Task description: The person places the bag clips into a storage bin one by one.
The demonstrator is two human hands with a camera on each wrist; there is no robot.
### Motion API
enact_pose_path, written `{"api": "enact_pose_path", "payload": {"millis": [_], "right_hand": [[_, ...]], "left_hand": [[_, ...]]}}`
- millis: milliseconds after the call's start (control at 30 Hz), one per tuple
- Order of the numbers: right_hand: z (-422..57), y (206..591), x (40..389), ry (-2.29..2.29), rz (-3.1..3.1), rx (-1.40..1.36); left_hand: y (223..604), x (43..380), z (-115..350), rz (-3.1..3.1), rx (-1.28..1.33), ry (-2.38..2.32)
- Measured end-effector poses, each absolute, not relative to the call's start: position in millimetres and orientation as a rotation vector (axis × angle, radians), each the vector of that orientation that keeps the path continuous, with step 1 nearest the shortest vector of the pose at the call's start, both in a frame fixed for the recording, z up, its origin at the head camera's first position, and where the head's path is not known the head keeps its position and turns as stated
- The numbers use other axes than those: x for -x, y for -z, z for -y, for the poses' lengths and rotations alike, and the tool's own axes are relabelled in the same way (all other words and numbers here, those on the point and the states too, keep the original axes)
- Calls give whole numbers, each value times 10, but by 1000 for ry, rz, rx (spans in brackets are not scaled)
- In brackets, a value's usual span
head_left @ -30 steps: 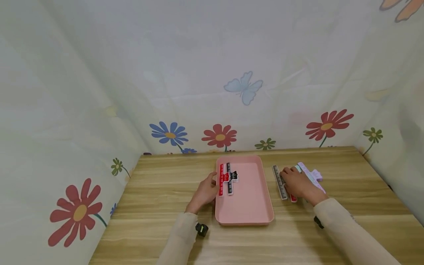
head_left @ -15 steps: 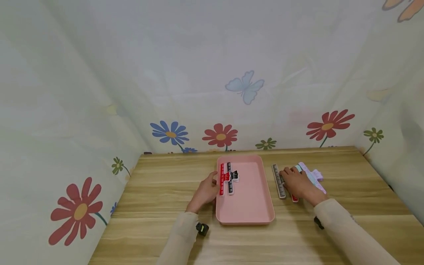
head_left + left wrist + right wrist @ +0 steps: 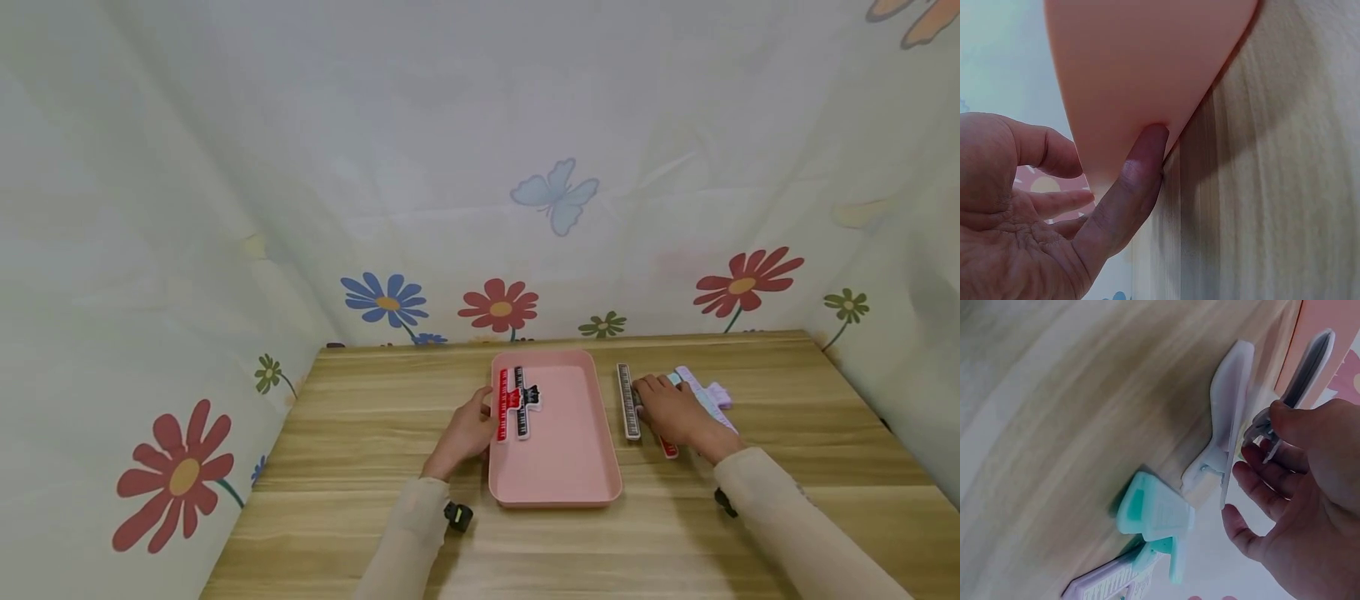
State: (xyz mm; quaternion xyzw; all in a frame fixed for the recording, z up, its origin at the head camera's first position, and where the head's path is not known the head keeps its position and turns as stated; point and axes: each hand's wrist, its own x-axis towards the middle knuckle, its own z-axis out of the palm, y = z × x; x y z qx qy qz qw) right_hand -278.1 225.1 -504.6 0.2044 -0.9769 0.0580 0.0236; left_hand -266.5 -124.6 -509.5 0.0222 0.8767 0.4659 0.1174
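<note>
My right hand (image 3: 671, 411) pinches a grey bulldog clip with a long ruler-marked strip (image 3: 630, 404). In the right wrist view this clip (image 3: 1310, 365) is raised off the table between thumb and fingers. Beneath the hand lies a red clip (image 3: 670, 447), mostly hidden. A teal clip (image 3: 1157, 509) and a lilac clip (image 3: 708, 398) lie just right of it. My left hand (image 3: 463, 433) touches the left side of a pink tray (image 3: 558, 487). One digit presses the outer wall, and the other fingertips meet the rim.
Inside the tray, a red clip (image 3: 502, 406) and a black clip (image 3: 522, 404) lie side by side along the left wall. The wooden table (image 3: 360, 417) ends at a flower-printed curtain (image 3: 420, 208) behind.
The grey clip has shifted slightly away from me and turned straighter, with the right hand nearly in the same place. My left hand and the tray have hardly moved.
</note>
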Motion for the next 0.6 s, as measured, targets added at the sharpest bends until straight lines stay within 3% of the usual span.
{"api": "enact_pose_path", "payload": {"millis": [600], "right_hand": [[-2209,4806,2717,-272,2905,-719]], "left_hand": [[5105,2646,1248,-2572,-70,-1363]]}}
